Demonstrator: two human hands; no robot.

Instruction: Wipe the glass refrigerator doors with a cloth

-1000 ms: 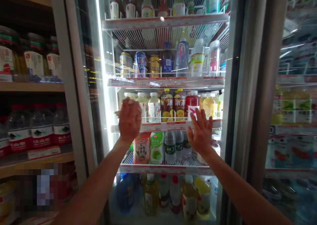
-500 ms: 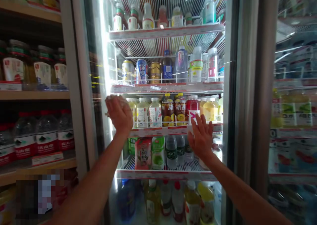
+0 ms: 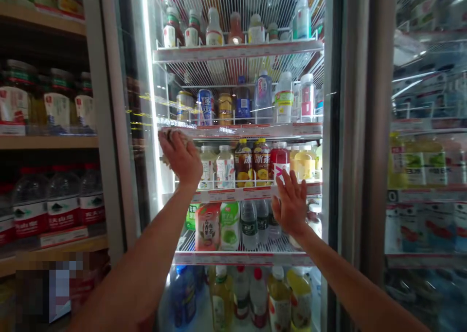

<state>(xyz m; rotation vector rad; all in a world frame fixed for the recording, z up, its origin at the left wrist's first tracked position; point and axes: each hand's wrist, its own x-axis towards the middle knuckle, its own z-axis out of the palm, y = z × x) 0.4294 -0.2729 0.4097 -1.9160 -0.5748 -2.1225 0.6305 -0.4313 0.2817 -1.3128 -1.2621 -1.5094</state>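
Note:
My left hand [image 3: 182, 159] presses a crumpled, pale cloth [image 3: 167, 160] against the glass door at the left of the drinks cooler. Its fingers lie over the cloth, which they partly hide. To the right, my right hand [image 3: 292, 205] is open, fingers spread upward, with its palm toward the glass. It holds nothing, and whether it touches the pane I cannot tell. Behind its fingertips stands a red drink bottle [image 3: 280, 156], and left of that are iced tea bottles [image 3: 243, 164] with yellow caps. White-capped bottles [image 3: 225, 166] stand nearer my left hand.
Wire shelves with a white front rail [image 3: 237, 53] hold several rows of bottles and cans. A metal door frame [image 3: 359, 166] runs down the right side. On the left, a wooden shelf [image 3: 47, 142] carries bottled drinks, with red-capped water bottles [image 3: 62, 203] below.
My left hand and the cloth have moved up and slightly right across the glass. My right hand keeps its place against the cooler while the whole view shifts a little.

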